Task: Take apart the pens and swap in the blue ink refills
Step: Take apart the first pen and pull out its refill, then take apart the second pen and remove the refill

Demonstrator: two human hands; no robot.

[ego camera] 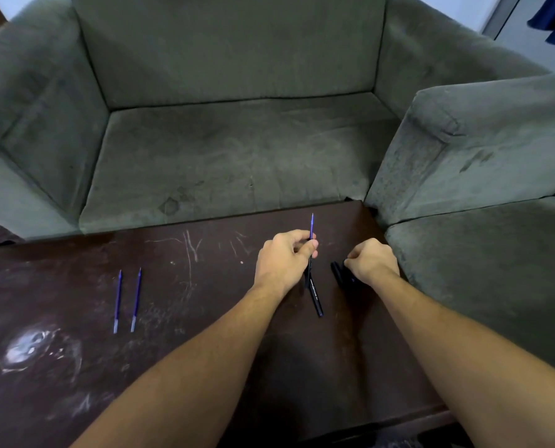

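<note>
Scratched dark worktop [205, 318] before a grey sofa [237, 140]; my left hand [282, 260] grips a black pen [315, 295], my right hand [371, 261] is clenched on black parts [339, 273].

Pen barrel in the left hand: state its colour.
Black, seen in the head view: the pen barrel in the left hand.

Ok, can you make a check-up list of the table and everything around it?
Surface: dark brown table, scratched, with white smudges at left.
Job's things: two blue refills lying side by side, apart; black pen barrel with a blue refill sticking out of its top; black pen parts under the right hand.
Clutter: nothing seen.
Grips: left hand pinching the barrel; right hand closed on the black parts.
Cables: nothing seen.
Surroundings: grey-green sofa behind and to the right.
</note>
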